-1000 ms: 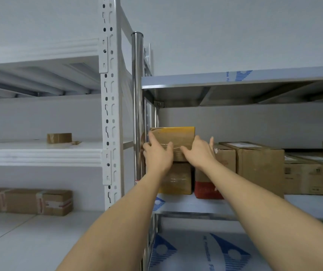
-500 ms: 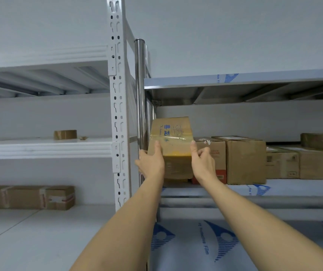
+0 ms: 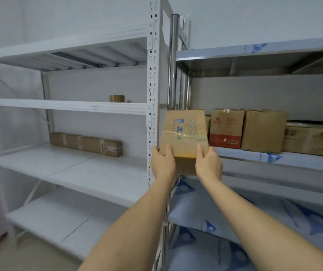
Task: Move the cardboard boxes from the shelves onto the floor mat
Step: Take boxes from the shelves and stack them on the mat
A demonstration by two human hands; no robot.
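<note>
A taped cardboard box (image 3: 184, 132) with blue print is held in the air in front of the shelf posts, its top tilted toward me. My left hand (image 3: 163, 163) grips its lower left side and my right hand (image 3: 208, 163) grips its lower right side, thumbs on the top face. Behind it, on the steel shelf (image 3: 254, 157), stand a red-and-brown box (image 3: 226, 128), a plain brown box (image 3: 262, 131) and lower boxes (image 3: 306, 140) to the right. A long flat box (image 3: 86, 143) lies on the white shelf (image 3: 68, 169) at left. No floor mat is in view.
A perforated white post (image 3: 152, 90) and a chrome post (image 3: 173, 61) stand just behind the held box. A roll of brown tape (image 3: 117, 98) sits on the upper white shelf. Lower steel shelves carry blue-printed film. Beige floor (image 3: 10, 257) shows at the bottom left.
The box has come off the stack on the steel shelf, out and down toward me, tipping so its printed top shows. Both hands have kept hold of it. My view has swung downward and left.
</note>
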